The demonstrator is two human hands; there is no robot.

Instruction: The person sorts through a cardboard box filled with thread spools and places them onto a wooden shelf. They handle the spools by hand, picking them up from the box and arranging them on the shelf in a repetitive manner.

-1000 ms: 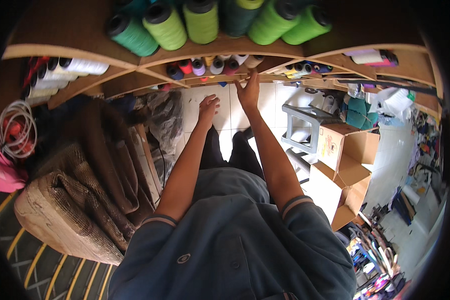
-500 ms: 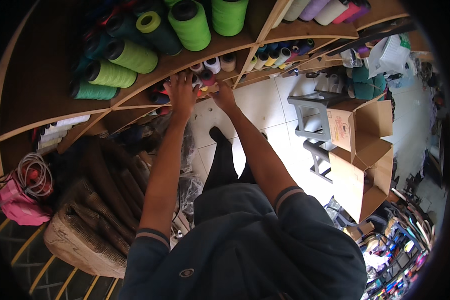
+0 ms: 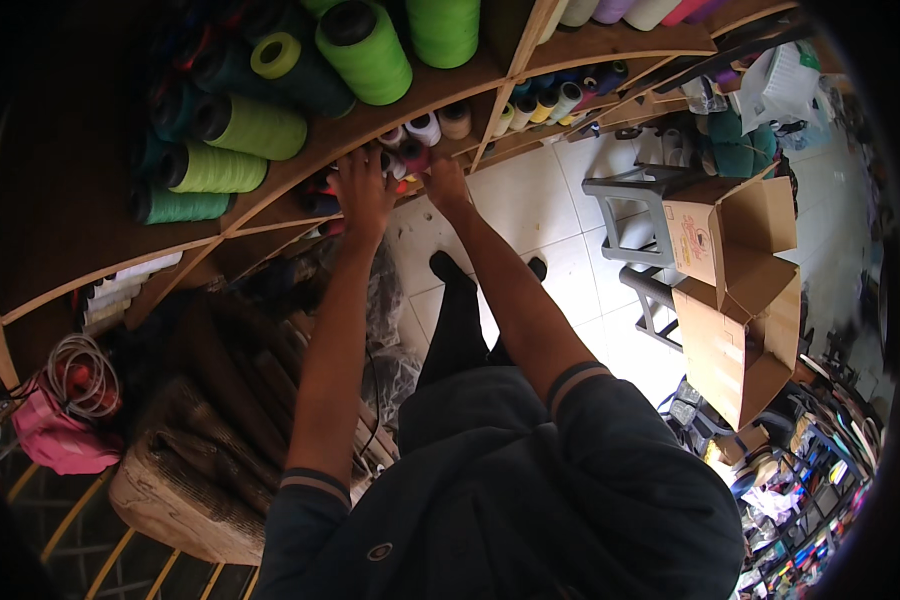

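Both my hands reach into a lower compartment of a wooden thread shelf (image 3: 380, 125), among small thread spools. My left hand (image 3: 363, 192) is open, fingers pointing up over the spools, dark and red ones at its left side. A dark red thread spool (image 3: 413, 154) sits between the hands, with white spools (image 3: 423, 130) and a beige spool (image 3: 455, 121) behind it. My right hand (image 3: 447, 186) is closed, knuckles up, just right of the dark red spool. What its fingers hold, if anything, is hidden.
Large green cones of thread (image 3: 365, 55) stand on the shelf above. Rolled brown material (image 3: 200, 470) and a pink bag (image 3: 65, 425) lie at left. Open cardboard boxes (image 3: 710, 340) and a grey stool (image 3: 620, 215) stand on the tiled floor at right.
The view has shifted a little, so the boxes and stool appear farther right. Both hands stay at the same compartment; the right hand's fingers look more tightly curled beside the dark red spool.
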